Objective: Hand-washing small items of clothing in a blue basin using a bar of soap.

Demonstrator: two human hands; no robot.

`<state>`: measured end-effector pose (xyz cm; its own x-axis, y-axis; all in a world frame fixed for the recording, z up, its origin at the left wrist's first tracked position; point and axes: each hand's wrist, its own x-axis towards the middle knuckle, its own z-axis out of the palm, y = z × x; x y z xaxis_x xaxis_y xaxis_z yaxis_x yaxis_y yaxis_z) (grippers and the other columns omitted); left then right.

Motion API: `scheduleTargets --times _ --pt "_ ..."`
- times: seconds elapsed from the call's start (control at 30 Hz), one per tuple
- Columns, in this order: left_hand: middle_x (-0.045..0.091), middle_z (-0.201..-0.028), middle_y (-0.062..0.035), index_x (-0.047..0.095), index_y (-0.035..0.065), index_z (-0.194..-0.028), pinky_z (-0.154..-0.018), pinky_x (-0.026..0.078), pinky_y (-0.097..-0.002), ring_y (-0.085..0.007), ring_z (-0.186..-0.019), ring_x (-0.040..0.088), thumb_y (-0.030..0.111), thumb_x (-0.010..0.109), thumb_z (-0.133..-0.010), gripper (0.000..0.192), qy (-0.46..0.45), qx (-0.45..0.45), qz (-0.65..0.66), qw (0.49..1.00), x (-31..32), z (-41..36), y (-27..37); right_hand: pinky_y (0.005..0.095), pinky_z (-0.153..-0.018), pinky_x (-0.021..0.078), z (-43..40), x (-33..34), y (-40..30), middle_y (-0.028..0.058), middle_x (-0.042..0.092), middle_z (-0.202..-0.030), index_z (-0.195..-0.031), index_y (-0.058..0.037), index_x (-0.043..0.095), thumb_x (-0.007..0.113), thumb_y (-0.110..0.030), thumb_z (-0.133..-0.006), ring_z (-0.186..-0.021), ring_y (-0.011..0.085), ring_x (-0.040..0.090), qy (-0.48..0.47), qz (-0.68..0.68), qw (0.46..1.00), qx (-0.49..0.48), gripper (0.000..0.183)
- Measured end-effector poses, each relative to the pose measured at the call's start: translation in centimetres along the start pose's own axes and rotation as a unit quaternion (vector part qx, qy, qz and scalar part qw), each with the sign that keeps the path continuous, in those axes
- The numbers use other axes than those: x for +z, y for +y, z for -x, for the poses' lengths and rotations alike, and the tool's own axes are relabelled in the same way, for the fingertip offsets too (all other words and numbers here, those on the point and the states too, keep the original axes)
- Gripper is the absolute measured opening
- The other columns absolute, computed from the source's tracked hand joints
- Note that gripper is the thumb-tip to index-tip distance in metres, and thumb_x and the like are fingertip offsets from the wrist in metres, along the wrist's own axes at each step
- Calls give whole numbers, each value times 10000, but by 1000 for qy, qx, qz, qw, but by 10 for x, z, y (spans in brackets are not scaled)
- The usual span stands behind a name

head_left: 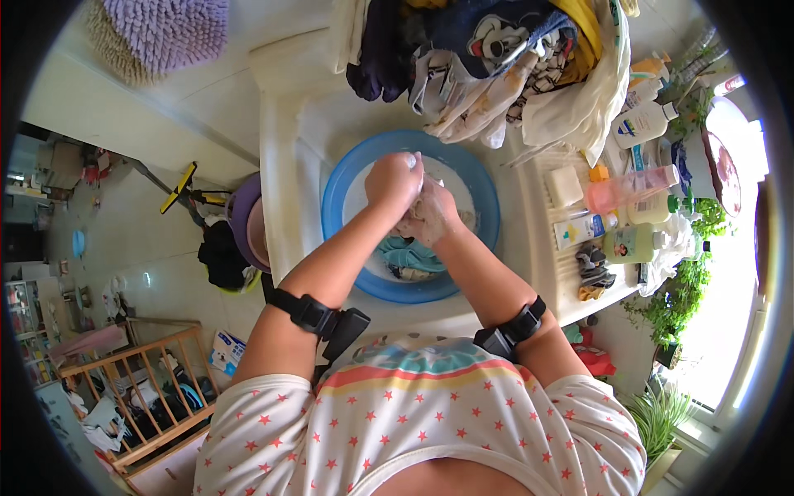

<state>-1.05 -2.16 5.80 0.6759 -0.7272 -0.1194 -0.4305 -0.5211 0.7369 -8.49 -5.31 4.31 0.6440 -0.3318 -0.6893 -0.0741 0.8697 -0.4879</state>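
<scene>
A blue plastic basin (340, 260) with soapy water stands in a pale laundry sink (282, 186). Over its middle my left hand (394, 181) is closed, with suds on it and a bit of wet light cloth at its fingers. My right hand (434, 214), wet and foamy, is pressed against it and closed on the same light-coloured cloth (417, 208). Much of the cloth is hidden by my fingers. Below my hands, a teal garment (412, 254) lies in the basin with other light wet cloth around it.
A heap of clothes (496, 68) overhangs the sink's far side. On the ribbed ledge to the right are a soap bar (563, 186), a pink cup (626, 189), bottles (642, 127), a tube (583, 229) and small dark cloths (593, 270). A purple basin (239, 217) stands left of the sink.
</scene>
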Motion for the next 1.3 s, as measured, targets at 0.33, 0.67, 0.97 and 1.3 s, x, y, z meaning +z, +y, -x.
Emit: scheduleTargets --times 0.33,0.67,0.97,1.3 --pt "572 -650 -176 574 32 -676 -541 416 -424 -359 -612 547 320 443 -850 361 3 2 40 999 -6 -4 -12 411 -571 440 11 14 -9 82 536 -886 -1001 -87 463 382 -361 -883 -724 234 536 63 15 997 -50 309" --pt "571 -655 -189 575 10 -678 -565 424 -429 -370 -623 543 318 423 -863 390 18 3 38 999 -5 2 -2 350 -552 451 3 9 -9 92 538 -874 -957 -63 467 355 -363 -896 -697 224 544 31 -43 997 -62 327" --pt "572 -674 -187 576 41 -701 -582 420 -450 -376 -648 548 296 434 -851 328 2 -18 8 1000 -1 -7 -7 417 -681 435 -14 1 -2 104 556 -846 -950 -80 480 295 -354 -900 -759 288 542 22 -14 999 -32 334" --pt "604 -758 -156 609 70 -781 -634 454 -434 -345 -709 577 261 491 -791 224 0 -10 -18 1000 -5 -7 -8 412 -677 446 -6 7 -6 112 562 -838 -861 -77 495 344 -353 -881 -785 292 542 17 -39 998 -46 315"
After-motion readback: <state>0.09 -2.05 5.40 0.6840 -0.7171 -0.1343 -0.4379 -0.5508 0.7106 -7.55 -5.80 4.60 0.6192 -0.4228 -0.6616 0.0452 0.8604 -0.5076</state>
